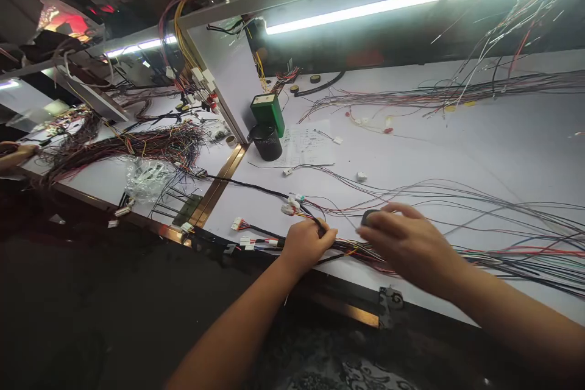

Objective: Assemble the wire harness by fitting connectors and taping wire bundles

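My left hand (307,245) is closed around a wire harness (340,246) near the front edge of the white bench, thumb pressed on a black-wrapped branch. Just to the right, my right hand (406,244) grips a roll of black tape (371,217) between thumb and fingers, raised a little over the wires. White connectors (247,244) end several branches left of my left hand. A white connector with a teal part (292,206) lies just beyond it. Loose wires (516,256) run from the harness to the right edge of the view.
A black cup (265,144) stands before a green box (269,113), beside a printed sheet (307,141). More wires (402,99) stretch along the back. Left of the upright divider (223,73) lie a large wire bundle (137,146) and a clear plastic bag (148,177). Another person's hand (21,155) shows far left.
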The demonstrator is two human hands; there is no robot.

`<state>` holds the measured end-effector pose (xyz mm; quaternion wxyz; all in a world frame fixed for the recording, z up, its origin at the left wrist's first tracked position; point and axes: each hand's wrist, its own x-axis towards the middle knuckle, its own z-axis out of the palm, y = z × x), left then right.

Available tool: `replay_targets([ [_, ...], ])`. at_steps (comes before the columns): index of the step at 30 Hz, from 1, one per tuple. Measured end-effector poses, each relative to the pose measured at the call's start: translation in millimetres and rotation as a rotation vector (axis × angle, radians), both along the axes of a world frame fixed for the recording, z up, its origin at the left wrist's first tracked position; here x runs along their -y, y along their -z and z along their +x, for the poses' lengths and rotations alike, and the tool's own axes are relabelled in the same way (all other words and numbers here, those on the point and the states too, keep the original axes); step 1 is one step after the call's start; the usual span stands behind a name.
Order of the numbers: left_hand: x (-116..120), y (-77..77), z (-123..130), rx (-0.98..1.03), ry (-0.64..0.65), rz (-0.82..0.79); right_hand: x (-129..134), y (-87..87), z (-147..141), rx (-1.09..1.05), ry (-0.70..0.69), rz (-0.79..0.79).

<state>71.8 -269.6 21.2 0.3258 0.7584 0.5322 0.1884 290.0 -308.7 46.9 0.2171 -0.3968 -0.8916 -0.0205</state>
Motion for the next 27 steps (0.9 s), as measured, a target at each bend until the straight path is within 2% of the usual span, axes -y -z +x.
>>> replay_targets([
  [3,2,3.7,5,0.040,-0.143,-0.039,-10,12.9,37,0.160,0.157,-0.064],
  [6,1,4.9,3,0.240,-0.239,-0.143,-10,14.1,45,0.204,0.264,-0.047],
  [9,-3,5.0,-3,0.567,-0.367,-0.294,-2,-2.0,17,0.066,0.265,0.003],
  [12,0,6.6,-8,0.771,-0.486,-0.299,3,-10.8,-28,-0.001,0.180,-0.134],
  [15,7,8.3,-10,0.850,-0.474,-0.268,0,6.2,-64,0.024,0.220,-0.228],
  [18,11,3.3,-16,0.879,-0.401,-0.289,-3,34.3,-77,-0.036,0.272,-0.241],
  [20,8,-7.5,-26,0.873,-0.448,-0.198,-3,47.2,-76,-0.106,0.266,-0.240],
  [21,6,-15.3,-31,0.844,-0.507,-0.070,-3,50.7,-75,-0.128,0.254,-0.239],
  [23,3,-33.5,-41,0.667,-0.584,0.342,-2,53.3,-72,-0.135,0.225,-0.222],
  [24,2,-42.3,-44,0.498,-0.523,0.550,-1,53.1,-71,-0.123,0.208,-0.204],
  [25,4,-49.8,-45,0.291,-0.366,0.706,-1,52.6,-71,-0.109,0.191,-0.179],
  [26,6,-55.0,-44,0.069,-0.135,0.776,-1,52.1,-71,-0.095,0.173,-0.149],
  [27,8,-57.4,-42,-0.130,0.083,0.779,-1,51.9,-71,-0.082,0.154,-0.120],
])
